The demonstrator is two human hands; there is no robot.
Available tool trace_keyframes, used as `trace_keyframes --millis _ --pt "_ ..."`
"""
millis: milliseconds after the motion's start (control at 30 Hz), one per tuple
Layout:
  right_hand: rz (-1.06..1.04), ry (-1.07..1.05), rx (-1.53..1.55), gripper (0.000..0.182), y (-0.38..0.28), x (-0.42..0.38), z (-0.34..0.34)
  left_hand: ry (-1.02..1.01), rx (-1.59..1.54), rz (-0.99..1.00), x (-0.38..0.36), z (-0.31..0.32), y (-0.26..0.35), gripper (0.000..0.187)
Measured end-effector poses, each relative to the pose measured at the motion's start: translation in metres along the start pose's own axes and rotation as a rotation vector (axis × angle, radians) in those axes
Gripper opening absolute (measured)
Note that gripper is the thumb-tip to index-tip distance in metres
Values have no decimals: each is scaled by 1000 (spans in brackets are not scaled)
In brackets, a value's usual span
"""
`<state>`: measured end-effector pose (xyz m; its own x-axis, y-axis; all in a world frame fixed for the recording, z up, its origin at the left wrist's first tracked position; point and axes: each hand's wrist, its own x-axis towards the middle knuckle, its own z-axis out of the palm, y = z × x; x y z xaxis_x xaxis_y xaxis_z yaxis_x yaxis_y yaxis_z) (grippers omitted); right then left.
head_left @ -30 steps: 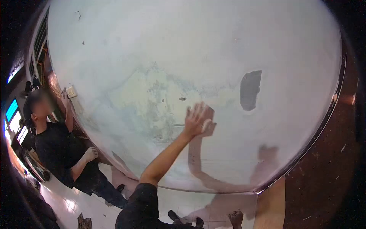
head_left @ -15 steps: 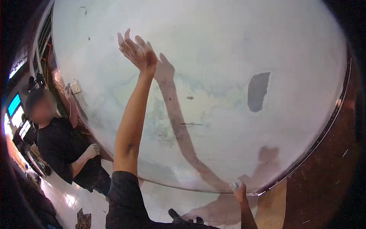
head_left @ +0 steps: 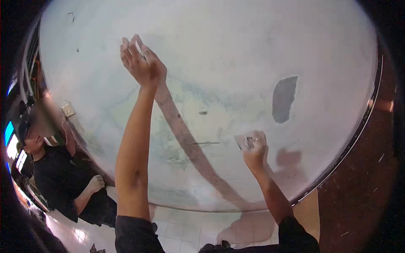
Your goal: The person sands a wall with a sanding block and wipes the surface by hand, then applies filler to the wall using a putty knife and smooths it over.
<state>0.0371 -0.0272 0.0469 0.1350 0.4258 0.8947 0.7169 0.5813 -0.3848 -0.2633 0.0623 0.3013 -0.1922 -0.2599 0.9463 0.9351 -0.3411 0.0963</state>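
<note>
A large whitish wall (head_left: 211,55) with worn, stained paint fills the view. My left hand (head_left: 143,63) is raised at the upper left, close to the wall, with fingers apart, slightly bent and holding nothing. Lower and to the right, my right hand (head_left: 255,152) is closed at the wall around a small pale, flat-edged thing, blurred too much to name. A dark grey patch (head_left: 284,100) lies just above and right of it. Between my hands are a small chipped spot (head_left: 203,113) and a long gouge (head_left: 205,143).
At the left, a person in a black shirt (head_left: 59,177) stands beside the wall, near a light switch (head_left: 68,109). White floor tiles (head_left: 181,232) run along the wall's bottom edge. A dark brown surface (head_left: 354,185) is on the right.
My right hand has risen from near the bottom edge to the middle of the wall. My left hand has turned slightly and stays raised. The view has shifted a little to the right.
</note>
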Motion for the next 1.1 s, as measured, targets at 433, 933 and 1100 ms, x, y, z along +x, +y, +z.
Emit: trace_keyframes --millis 433,933,1100 --pt "7 425 -194 32 -22 53 70 -21 -31 9 -3 -5 4 52" --pt "143 459 -106 37 -33 49 73 27 -119 21 -5 -4 0 46" --pt "239 393 -183 43 -22 21 68 30 -92 -1 -6 -5 1 45"
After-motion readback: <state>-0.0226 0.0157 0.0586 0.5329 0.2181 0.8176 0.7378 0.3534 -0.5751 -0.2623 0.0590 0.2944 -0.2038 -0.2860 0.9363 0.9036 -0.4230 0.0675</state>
